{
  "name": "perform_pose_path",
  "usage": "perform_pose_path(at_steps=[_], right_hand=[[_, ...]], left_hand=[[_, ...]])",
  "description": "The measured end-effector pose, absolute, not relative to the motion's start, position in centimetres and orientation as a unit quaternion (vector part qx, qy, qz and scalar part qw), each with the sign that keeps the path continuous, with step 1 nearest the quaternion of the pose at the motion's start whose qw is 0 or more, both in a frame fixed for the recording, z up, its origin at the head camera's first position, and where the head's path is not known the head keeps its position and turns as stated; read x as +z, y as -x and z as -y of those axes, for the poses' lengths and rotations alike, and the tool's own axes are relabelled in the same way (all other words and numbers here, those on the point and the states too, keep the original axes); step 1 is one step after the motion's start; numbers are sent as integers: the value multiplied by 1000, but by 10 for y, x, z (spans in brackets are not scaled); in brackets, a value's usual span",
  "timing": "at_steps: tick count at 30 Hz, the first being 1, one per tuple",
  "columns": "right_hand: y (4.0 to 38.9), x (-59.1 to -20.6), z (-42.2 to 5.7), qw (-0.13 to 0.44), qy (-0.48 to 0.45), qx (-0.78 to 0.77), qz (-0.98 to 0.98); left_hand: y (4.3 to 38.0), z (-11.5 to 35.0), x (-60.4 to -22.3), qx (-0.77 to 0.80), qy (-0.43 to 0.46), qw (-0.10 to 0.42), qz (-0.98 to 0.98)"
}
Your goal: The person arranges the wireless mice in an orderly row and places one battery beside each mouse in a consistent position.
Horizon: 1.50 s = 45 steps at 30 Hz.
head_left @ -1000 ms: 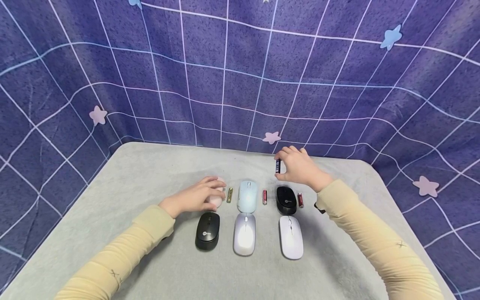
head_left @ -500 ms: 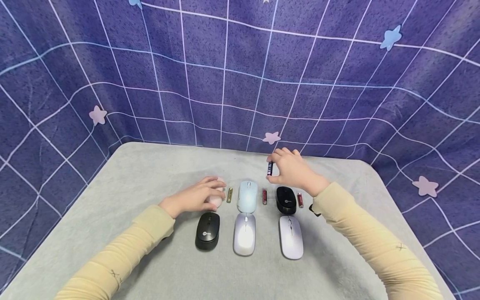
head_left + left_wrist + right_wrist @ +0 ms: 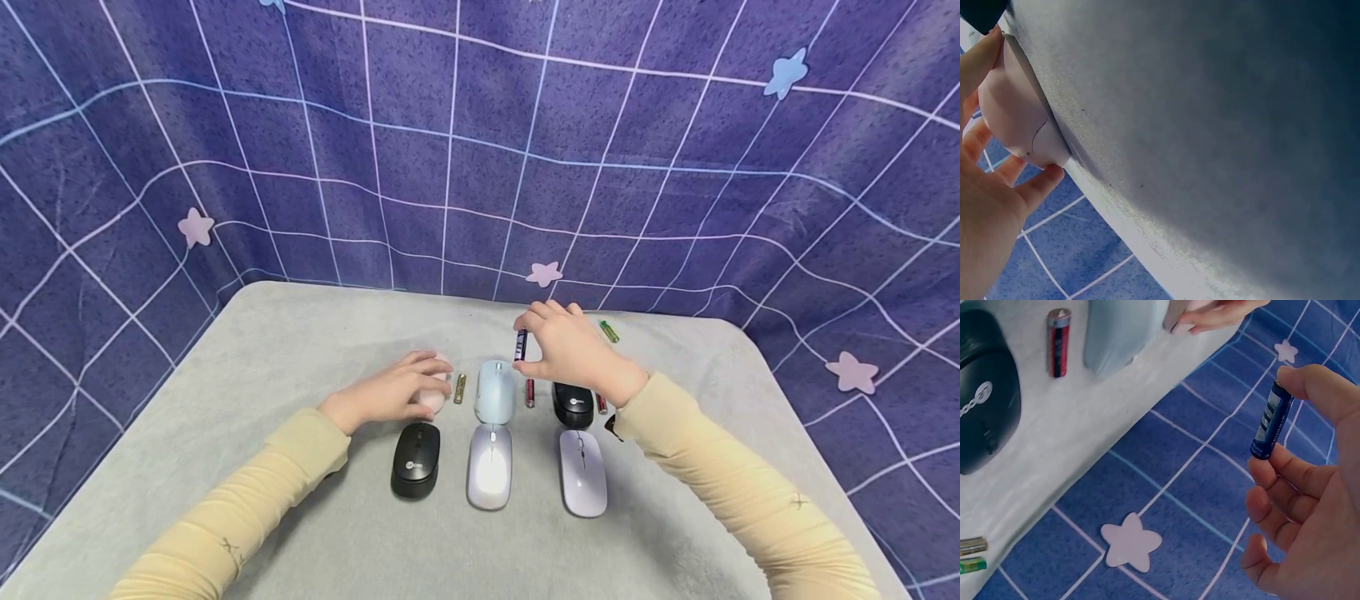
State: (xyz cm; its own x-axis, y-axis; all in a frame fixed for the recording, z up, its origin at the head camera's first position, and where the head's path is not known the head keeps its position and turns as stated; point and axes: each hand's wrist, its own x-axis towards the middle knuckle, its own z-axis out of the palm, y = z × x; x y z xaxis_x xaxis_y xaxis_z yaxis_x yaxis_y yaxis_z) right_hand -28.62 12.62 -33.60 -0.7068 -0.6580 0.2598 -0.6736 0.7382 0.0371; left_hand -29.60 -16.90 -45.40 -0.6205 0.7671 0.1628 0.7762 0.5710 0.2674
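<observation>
My left hand point(image 3: 393, 392) grips a pale pink computer mouse point(image 3: 1016, 106) at the left of the back row, thumb at one end and fingers at the other in the left wrist view. My right hand point(image 3: 576, 348) holds up a dark blue battery point(image 3: 1271, 419), pinched end to end between thumb and fingertip. In the head view that battery appears just behind and right of a light blue mouse point(image 3: 495, 400). A gold battery point(image 3: 460, 389) lies between the pink and light blue mice. Right of the light blue mouse lies a red battery point(image 3: 530, 394).
A black mouse point(image 3: 573, 412), partly hidden by my right hand, has another red battery point(image 3: 602, 405) beside it. The front row holds a black mouse point(image 3: 415, 467), a silver mouse point(image 3: 490, 477) and a white mouse point(image 3: 582, 475). A green battery point(image 3: 609, 332) lies near the back edge.
My right hand has moved left with the dark blue battery, from behind the black mouse toward the light blue mouse, uncovering the green battery. My left hand stays on the pink mouse.
</observation>
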Motion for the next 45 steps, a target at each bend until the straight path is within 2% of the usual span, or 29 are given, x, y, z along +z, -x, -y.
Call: perform_pose_path(at_steps=[24,45], right_hand=[[253,-340,-94,140,-390,34,910],[233,-372,-71,82,-378,43,921]], left_hand=[[295,169,-453,-158,438,13,885],[295,169,-451,-158,438,11,885]])
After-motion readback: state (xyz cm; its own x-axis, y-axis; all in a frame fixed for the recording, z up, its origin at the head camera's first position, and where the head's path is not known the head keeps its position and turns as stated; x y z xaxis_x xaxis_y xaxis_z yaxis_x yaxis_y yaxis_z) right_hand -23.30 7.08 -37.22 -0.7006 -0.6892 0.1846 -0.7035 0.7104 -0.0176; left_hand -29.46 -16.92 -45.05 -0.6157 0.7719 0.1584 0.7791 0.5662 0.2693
